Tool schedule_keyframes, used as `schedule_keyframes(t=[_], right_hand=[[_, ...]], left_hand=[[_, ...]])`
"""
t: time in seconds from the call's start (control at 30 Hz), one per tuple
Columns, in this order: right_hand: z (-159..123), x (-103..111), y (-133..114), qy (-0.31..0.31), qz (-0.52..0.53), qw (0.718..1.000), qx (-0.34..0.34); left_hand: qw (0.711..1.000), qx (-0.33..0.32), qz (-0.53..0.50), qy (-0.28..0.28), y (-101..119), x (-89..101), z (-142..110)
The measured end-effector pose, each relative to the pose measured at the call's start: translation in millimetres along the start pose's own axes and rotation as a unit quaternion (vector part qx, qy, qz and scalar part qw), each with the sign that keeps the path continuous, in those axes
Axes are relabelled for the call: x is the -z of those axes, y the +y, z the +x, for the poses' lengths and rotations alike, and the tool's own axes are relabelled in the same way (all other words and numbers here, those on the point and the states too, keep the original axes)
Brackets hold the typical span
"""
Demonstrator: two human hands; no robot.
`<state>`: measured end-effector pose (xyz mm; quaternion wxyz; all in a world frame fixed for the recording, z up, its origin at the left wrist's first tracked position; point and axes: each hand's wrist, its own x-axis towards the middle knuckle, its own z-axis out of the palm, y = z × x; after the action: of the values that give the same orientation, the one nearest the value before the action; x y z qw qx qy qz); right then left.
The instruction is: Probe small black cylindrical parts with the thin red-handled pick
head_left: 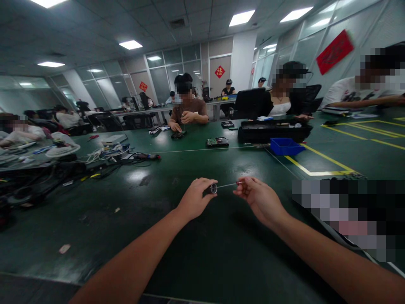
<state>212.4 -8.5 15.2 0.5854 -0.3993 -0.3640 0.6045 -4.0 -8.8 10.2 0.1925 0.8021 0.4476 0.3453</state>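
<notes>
My left hand [198,197] is closed, with thumb and fingertips pinching a small round thing [214,188] that has a dark side and a shiny, clear-looking rim. A thin pale straight strand or rod [226,185] runs from that round thing across to my right hand [257,195]. There, the fingertips are pinched around its end, where a bit of red shows. Whether it is a stiff shaft or a taut thread, I cannot tell. Both hands are held over the green tabletop [196,253].
A blue bin [286,147] stands beside a long black tray [272,131]. A circuit-board device [217,142] lies ahead, near a person [191,109] working across the table. Tangled cables [117,154] lie to the left. A dark, partly blurred-out object [344,219] is at right.
</notes>
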Motion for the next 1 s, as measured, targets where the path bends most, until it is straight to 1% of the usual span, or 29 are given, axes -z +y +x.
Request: schedule_keyframes(t=[0.07,0.17,0.27,0.37,0.47,0.57,0.67,0.77,0.93,1.0], right_hand=[[3.0,3.2,1.5,0.013,0.008,1.0,0.007],[5.2,7.8,4.5,0.014,-0.047,0.997,0.054],[4.4,9.0,5.9,-0.007,-0.128,0.987,0.097],[0.8,6.7,4.2,-0.034,-0.2,0.97,0.134],[-3.5,4.6,1.7,-0.048,-0.246,0.955,0.159],[-5.9,4.8,0.7,-0.06,-0.254,0.952,0.161],[-5.5,5.6,0.9,-0.051,-0.236,0.956,0.165],[-4.1,4.6,1.2,-0.05,-0.22,0.959,0.17],[-4.7,1.3,-1.1,-0.059,-0.23,0.956,0.17],[-6.7,0.6,-4.2,-0.054,-0.25,0.952,0.171]], left_hand=[[1.0,0.017,-0.001,-0.009,-0.8,-0.2,0.1],[0.999,0.036,-0.004,-0.016,-1.0,-0.6,0.2],[0.999,0.041,-0.005,-0.011,-0.6,-0.4,0.6],[0.999,0.039,-0.004,-0.013,-0.1,0.3,0.6],[0.999,0.035,-0.002,-0.012,-0.1,0.8,0.0],[0.999,0.041,0.0,-0.007,-0.4,1.0,-0.4],[0.999,0.047,-0.006,-0.002,-0.8,0.9,-0.2],[0.999,0.037,-0.009,0.001,-1.3,0.5,0.2],[1.0,0.029,-0.004,-0.006,-1.1,-0.4,0.6],[1.0,0.029,-0.004,-0.007,-0.2,-0.2,0.8]])
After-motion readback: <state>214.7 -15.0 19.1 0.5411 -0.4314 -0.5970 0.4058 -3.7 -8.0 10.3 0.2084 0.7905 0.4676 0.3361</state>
